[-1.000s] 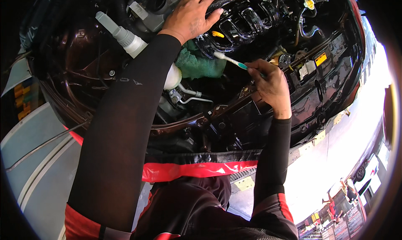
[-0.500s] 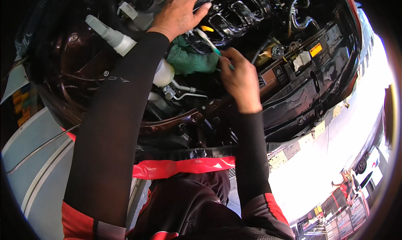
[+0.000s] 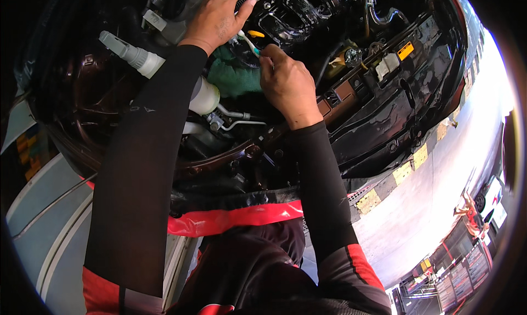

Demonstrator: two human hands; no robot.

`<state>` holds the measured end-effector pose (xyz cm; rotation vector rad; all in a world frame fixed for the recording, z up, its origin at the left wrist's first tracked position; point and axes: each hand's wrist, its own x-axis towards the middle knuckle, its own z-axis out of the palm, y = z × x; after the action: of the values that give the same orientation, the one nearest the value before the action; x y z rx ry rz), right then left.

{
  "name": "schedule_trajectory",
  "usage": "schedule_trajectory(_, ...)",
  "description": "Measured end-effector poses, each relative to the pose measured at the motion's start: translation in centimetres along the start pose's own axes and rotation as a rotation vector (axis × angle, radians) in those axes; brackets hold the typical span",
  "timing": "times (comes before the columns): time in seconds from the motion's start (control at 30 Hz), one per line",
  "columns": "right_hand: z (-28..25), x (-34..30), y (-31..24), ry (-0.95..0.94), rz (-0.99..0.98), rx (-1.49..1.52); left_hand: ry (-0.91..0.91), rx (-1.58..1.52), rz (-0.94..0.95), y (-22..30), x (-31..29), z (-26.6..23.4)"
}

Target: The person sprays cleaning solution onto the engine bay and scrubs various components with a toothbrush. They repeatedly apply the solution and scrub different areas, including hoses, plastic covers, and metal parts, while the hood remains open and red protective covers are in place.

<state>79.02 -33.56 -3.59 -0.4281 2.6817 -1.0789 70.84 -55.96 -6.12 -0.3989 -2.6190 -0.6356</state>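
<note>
My right hand [image 3: 289, 85] is closed round a slim white and teal brush [image 3: 248, 43] that looks like a toothbrush. Its head points up and left into the engine bay, beside a yellow loop handle [image 3: 256, 34]. Just left of it, my left hand [image 3: 220, 19] lies on dark engine parts with thumb and fingers apart; its fingertips run to the top edge. Beneath the brush, between my forearms, a green cloth [image 3: 233, 76] is bunched over the parts. What the bristles touch is too small to make out.
A whitish round reservoir [image 3: 204, 98] with metal pipes sits by my left forearm. A grey and white plastic neck [image 3: 132, 54] sticks up further left. The black front panel [image 3: 379, 134] spans the right. A red-edged cover [image 3: 236, 219] hangs over the near edge. Another person [image 3: 473, 216] is far off.
The view has shifted, so the engine bay sits further left and higher. My right hand has come in closer to the yellow handle with the brush. My left hand keeps its place on the engine.
</note>
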Motion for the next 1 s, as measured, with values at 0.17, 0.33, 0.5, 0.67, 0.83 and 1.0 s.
schedule_trajectory(0.17,0.5,-0.7,0.0,0.004,0.133,-0.046,-0.018,-0.047,-0.020,-0.1,-0.1,-0.1)
schedule_trajectory(0.33,0.2,0.2,-0.4,0.025,0.019,-0.074,0.007,-0.015,-0.007,-0.1,-0.1,0.0)
schedule_trajectory(0.5,-4.2,-2.0,1.8,-0.068,0.155,-0.185,0.011,-0.021,-0.015,-0.2,-0.2,0.2)
schedule_trajectory(0.67,-5.4,-1.5,4.6,-0.031,-0.108,-0.265,0.013,-0.020,-0.011,-0.4,-0.3,0.2)
schedule_trajectory(0.83,-6.6,3.9,4.0,-0.121,-0.357,-0.464,0.018,-0.006,0.003,-0.6,-0.2,0.4)
schedule_trajectory(1.0,-10.0,5.1,4.2,-0.169,-0.378,-0.559,0.036,-0.013,-0.006,-0.5,-0.4,0.7)
